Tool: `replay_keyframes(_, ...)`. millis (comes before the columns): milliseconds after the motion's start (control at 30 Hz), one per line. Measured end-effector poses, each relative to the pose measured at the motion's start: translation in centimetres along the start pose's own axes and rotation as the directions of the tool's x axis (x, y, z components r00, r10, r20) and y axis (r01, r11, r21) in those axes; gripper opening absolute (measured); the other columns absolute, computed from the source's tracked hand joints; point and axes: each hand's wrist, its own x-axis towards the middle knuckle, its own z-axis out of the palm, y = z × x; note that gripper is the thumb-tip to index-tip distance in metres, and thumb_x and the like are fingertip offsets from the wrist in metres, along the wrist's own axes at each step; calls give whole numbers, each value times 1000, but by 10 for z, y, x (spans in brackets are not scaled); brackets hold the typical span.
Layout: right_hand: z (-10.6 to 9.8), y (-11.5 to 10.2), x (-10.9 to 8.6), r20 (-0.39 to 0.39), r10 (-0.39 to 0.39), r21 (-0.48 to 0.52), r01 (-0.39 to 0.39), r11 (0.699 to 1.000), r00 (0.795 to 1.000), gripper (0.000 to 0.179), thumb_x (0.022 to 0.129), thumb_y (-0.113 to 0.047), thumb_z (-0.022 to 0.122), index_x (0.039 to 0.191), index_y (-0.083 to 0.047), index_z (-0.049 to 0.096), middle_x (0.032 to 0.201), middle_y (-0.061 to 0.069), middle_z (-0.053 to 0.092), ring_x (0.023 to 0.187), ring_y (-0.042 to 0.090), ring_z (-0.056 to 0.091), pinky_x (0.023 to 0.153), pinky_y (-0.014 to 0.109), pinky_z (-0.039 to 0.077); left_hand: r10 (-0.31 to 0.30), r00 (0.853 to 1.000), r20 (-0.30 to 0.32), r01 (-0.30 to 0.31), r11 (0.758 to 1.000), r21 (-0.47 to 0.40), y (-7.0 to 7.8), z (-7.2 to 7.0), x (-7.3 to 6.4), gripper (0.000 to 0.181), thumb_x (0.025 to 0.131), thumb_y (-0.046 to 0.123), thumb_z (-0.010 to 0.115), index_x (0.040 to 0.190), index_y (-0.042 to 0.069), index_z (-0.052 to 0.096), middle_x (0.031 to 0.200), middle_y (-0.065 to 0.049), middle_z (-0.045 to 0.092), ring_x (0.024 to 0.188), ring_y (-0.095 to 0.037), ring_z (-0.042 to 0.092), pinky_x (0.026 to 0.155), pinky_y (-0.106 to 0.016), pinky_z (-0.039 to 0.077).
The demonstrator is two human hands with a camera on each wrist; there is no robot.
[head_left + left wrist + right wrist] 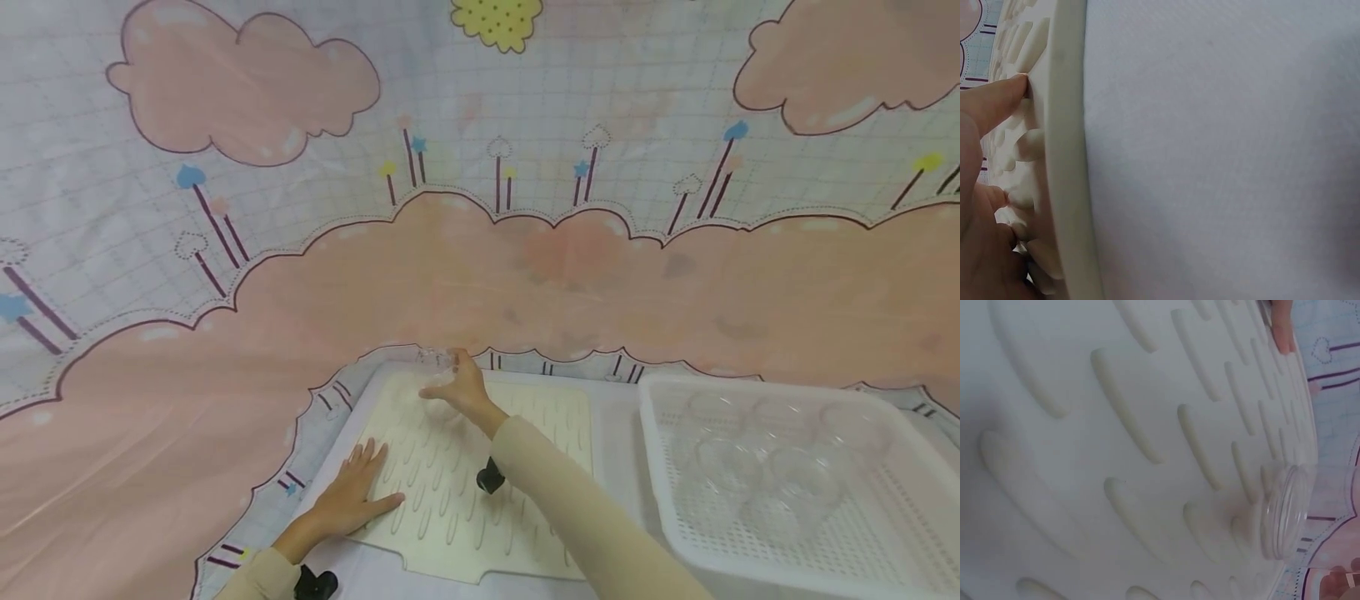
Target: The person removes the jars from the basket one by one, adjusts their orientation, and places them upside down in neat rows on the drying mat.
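At the far left part of a cream ridged drying mat point(480, 483), my right hand point(465, 387) holds a clear cup point(435, 360) between thumb and fingers. In the right wrist view, the ringed end of the clear cup point(1285, 512) faces the mat and sits close over its grooves. My left hand point(352, 492) rests palm down on the mat's left edge, fingers spread and thumb pointing right. In the left wrist view, a fingertip of the left hand point(985, 144) touches the raised ridges beside the mat's rim point(1067, 150).
To the right stands a white perforated basket point(652, 467) with several clear cups point(802, 483) in it. A white tabletop point(618, 433) lies under mat and basket. Behind hangs a printed cloth point(450, 275) with clouds.
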Motion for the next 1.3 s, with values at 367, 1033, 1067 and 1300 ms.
replay_keyframes(367,-13,-6,-4,-16,-11,26,11,1000,1000,99,69,-13,93,148,-4,34,140,22,49,127,38,50,106,47,44,31,999,-32,-31,1000,-3,-9,7,5,97,91,55,64,153,-8,26,159,-34,12,145,-53,5,115,-66,6)
replay_keyframes(1033,-106,-74,-45,119,-32,217,6,976,992,72,78,-12,87,139,-2,50,128,13,60,120,31,55,102,40,48,70,996,-57,-70,997,-10,-17,15,9,97,90,54,66,151,-11,28,157,-36,13,143,-57,6,113,-69,7)
replay_keyframes(1067,-112,-77,-47,124,-43,231,13,973,991,69,79,-11,86,137,-2,51,127,13,61,119,30,55,102,39,47,69,996,-58,-70,997,-12,-19,15,10,98,89,55,66,151,-11,28,157,-36,13,143,-57,6,113,-68,7)
replay_keyframes(1300,-148,-89,-67,152,-129,310,77,948,980,56,83,-1,79,133,0,55,123,14,64,116,27,59,101,36,49,84,995,-45,-87,994,-69,-12,9,8,99,88,52,69,149,-15,28,155,-41,11,141,-60,3,112,-70,3)
